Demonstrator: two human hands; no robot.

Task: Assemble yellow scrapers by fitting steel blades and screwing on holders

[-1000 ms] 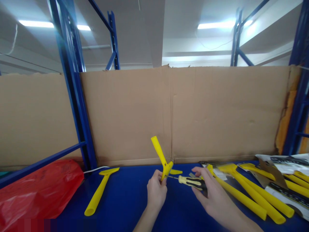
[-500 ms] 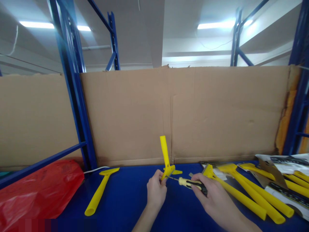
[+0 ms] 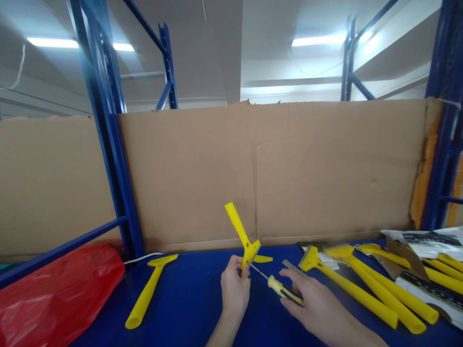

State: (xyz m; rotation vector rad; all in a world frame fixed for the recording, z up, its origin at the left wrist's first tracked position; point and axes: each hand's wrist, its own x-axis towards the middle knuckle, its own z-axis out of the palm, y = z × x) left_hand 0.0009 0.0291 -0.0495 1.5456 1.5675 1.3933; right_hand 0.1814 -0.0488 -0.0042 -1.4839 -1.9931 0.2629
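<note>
My left hand [image 3: 235, 285] grips the head end of a yellow scraper [image 3: 237, 224], whose handle points up and to the left. In my right hand [image 3: 307, 296] is a screwdriver [image 3: 280, 289] with a cream and black handle. Its metal shaft reaches to the scraper's head beside my left fingertips. Behind that head, a small yellow piece [image 3: 263, 259] lies on the blue surface. A flat metal blade [image 3: 289, 264] shows just beyond my right fingers.
One yellow scraper [image 3: 147, 291] lies at the left, near a red plastic bag [image 3: 61, 294]. Several more scrapers [image 3: 356, 289] and packaging [image 3: 430, 294] cover the right side. A cardboard wall [image 3: 195, 173] stands behind the blue table [image 3: 195, 289].
The held scraper's handle has tilted further left. The screwdriver now slopes more steeply, its handle end lower, and my right fingers have loosened and spread somewhat around it.
</note>
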